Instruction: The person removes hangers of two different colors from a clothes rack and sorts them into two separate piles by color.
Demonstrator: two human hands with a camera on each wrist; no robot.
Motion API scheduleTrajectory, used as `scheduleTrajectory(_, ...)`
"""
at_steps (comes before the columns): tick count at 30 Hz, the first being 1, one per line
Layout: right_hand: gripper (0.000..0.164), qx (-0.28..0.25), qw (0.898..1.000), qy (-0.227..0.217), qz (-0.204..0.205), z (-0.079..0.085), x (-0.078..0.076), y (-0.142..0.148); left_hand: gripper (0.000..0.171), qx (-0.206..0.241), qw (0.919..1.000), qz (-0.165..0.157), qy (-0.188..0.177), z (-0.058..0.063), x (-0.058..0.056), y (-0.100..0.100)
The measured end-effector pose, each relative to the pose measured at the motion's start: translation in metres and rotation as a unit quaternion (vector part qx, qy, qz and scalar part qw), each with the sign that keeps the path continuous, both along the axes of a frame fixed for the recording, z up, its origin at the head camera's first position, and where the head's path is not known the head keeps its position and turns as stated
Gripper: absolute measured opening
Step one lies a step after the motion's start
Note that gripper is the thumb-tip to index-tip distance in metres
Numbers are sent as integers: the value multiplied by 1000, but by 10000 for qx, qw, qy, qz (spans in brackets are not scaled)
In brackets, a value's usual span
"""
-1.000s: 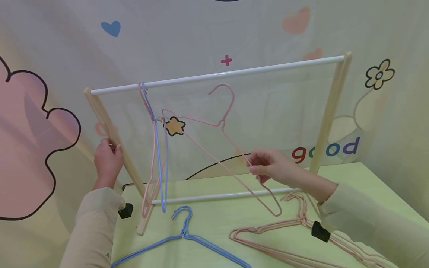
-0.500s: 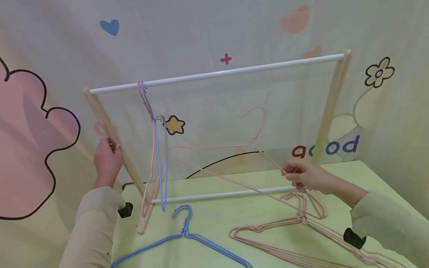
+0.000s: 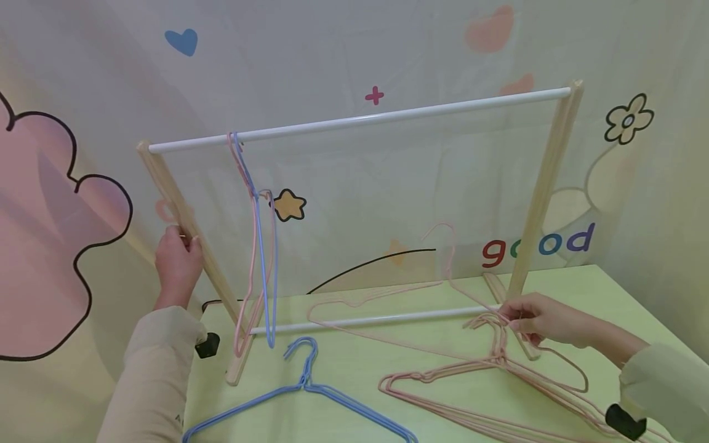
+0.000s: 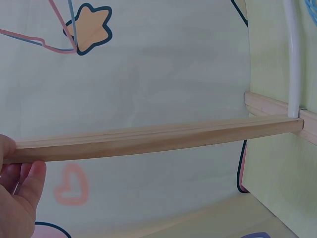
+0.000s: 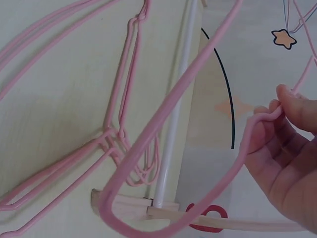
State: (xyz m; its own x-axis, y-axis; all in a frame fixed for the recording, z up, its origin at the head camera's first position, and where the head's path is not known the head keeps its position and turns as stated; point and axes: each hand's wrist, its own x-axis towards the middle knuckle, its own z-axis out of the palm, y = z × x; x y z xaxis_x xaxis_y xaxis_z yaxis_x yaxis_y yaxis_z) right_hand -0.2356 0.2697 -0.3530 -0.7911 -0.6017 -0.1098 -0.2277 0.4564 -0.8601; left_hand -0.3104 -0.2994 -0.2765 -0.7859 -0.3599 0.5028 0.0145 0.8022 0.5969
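My left hand grips the left wooden post of a small hanging rack, thumb and fingers on either side of the wood. Out at the right, my right hand pinches one shoulder of a pink hanger. That hanger slants low across the rack's lower half, its hook up and to the left of the hand. From the left part of the white top rail hang a pink hanger and a blue hanger, side by side.
A pile of pink hangers lies on the pale green table, below my right hand. Several blue hangers lie stacked front centre. The white lower bar spans the rack's base; a printed curtain hangs behind.
My right hand has moved right and down with the pink hanger, lowering its hook from near the top rail. My left hand has stayed on the post.
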Motion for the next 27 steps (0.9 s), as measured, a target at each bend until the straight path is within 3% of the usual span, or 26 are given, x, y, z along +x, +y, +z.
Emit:
scheduleTrajectory(12,19,-342,9954,-715,530,-39,11,35,31,42,9999,7,-140,1,0,-1)
scheduleTrajectory(27,15,-269,9912,-1185,523,-76,20,69,29,27,10000,39,7,2,2,1)
